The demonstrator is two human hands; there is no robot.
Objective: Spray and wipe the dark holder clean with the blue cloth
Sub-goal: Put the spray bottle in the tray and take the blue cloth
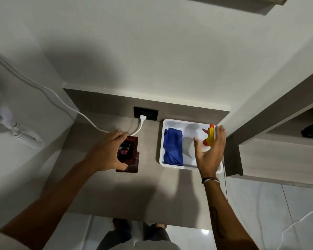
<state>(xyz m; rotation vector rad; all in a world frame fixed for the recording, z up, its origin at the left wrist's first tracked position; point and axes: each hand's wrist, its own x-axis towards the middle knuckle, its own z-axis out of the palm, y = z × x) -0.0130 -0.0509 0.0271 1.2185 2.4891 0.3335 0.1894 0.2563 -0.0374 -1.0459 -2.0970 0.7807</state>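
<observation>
The dark holder [129, 150] sits on the grey counter [152, 195], left of the middle, close to the wall socket [146, 113] where a white plug [142, 117] is pushed in. It looks like a dark red box with something dark and pink inside, and a dark flat piece lies under its near end. Its long side runs from near to far, tipped a little to the right at the far end, and its open top faces up.

The left hand [109, 152] is wrapped around the holder's left side, with the fingers curled over the far end and the thumb on the near end. It is gripping it.

To the right is a white tray [162, 141]. In it lie the blue cloth [173, 147], bunched up on the left, and a spray bottle [209, 139] with a yellow and orange top on the right. The right hand [209, 150] hangs over the bottle with its fingers spread wide, holding nothing.

I think the step now is grabbing the spray. To do it well, the right hand should come down around the bottle's white body and close firmly, with a finger free for the trigger. The left hand should keep the holder steady. The nozzle should point at the holder, away from the socket.
</observation>
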